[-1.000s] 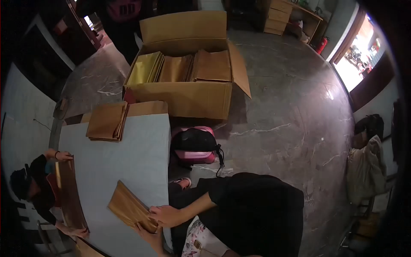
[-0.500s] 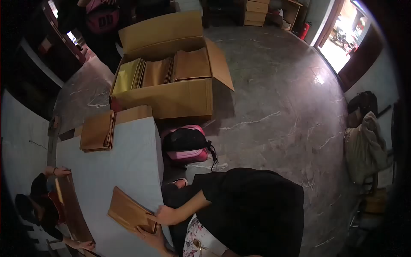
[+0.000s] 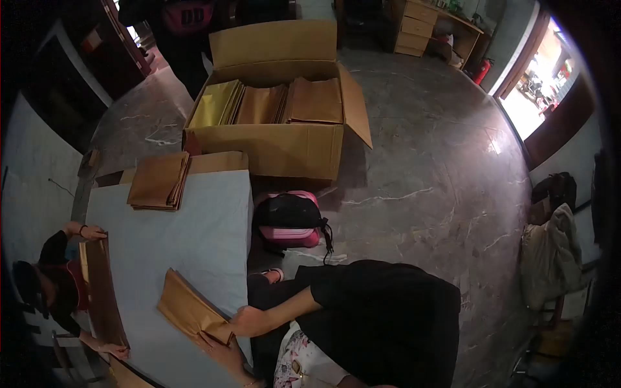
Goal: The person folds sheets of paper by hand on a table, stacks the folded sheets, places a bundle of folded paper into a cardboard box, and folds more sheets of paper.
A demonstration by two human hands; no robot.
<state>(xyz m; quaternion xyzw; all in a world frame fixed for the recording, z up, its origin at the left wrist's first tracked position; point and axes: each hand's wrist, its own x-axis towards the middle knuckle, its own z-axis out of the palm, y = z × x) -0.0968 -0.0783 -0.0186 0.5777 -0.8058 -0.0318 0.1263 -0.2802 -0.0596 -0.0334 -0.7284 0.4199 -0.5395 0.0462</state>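
Observation:
A folded brown paper bag point(image 3: 183, 302) lies slanted across the pale-covered table, close to its right edge. My right hand point(image 3: 250, 321) is closed on the bag's near end, the thumb side against the paper. Just below, my left hand point(image 3: 220, 350) lies with fingers stretched flat over the same end, pressing on the paper. The part of the bag under my fingers is hidden.
On the pale table point(image 3: 162, 242) sits a stack of brown bags point(image 3: 158, 182). Behind it, an open carton point(image 3: 265, 149) holds several paper bundles. A pink-black backpack point(image 3: 292, 218) lies beside the table. Across from me, a co-worker point(image 3: 65, 291) holds a long brown sheet point(image 3: 103, 297).
The view has shifted, so the carton and stack appear farther right. My left fingers have slid up over the bag's end and lie flatter. My right hand stays at the same end.

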